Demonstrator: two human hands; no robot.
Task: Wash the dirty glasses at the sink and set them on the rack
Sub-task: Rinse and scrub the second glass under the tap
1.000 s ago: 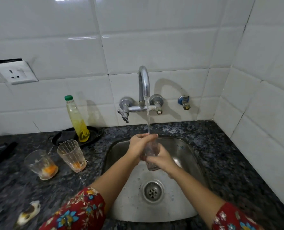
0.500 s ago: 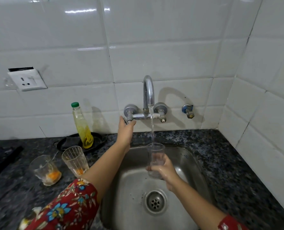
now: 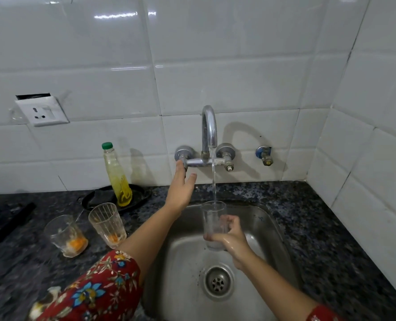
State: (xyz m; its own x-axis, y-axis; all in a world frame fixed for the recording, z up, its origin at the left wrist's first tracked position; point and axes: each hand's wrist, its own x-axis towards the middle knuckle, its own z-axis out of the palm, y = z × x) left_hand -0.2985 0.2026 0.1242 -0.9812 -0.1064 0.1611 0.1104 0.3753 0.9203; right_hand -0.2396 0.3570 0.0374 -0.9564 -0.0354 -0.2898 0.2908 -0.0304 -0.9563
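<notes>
**Glass Held Under Running Water at the Sink**

A clear glass (image 3: pixel 212 218) was held upright over the steel sink (image 3: pixel 275 230), above and slightly behind the drain (image 3: pixel 218 282). It was gripped low on its body by the right hand (image 3: pixel 230 242), whose fingers were curled round the lower half while the thumb was pressed against the near side. A thin stream of water (image 3: pixel 213 179) was seen falling from the curved tap (image 3: pixel 209 128) straight into the glass's open mouth. The glass looked free of residue, though its contents could not be made out clearly.

The left hand (image 3: pixel 182 188) was raised to the wall-mounted fitting, with its fingers stretched nearly straight and the thumb spread apart. Its fingertips were placed at the left tap handle (image 3: pixel 182 156); nothing was held in it.

Two dirty glasses were left standing on the dark speckled countertop (image 3: pixel 319 228) to the left of the sink. Orange residue was seen in the bottom of the plain glass (image 3: pixel 66 235) and, in a smaller amount, in the ribbed glass (image 3: pixel 106 224) just beside it. Behind them, a green-capped bottle (image 3: pixel 117 174) of yellow liquid was stood on a black dish (image 3: pixel 141 193) against the white tiled wall. A wall socket (image 3: pixel 41 112) was mounted higher on the tiles, and a small blue-handled valve (image 3: pixel 264 155) was fixed to the right of the tap. A red floral sleeve (image 3: pixel 95 290) was worn on the left arm.
</notes>
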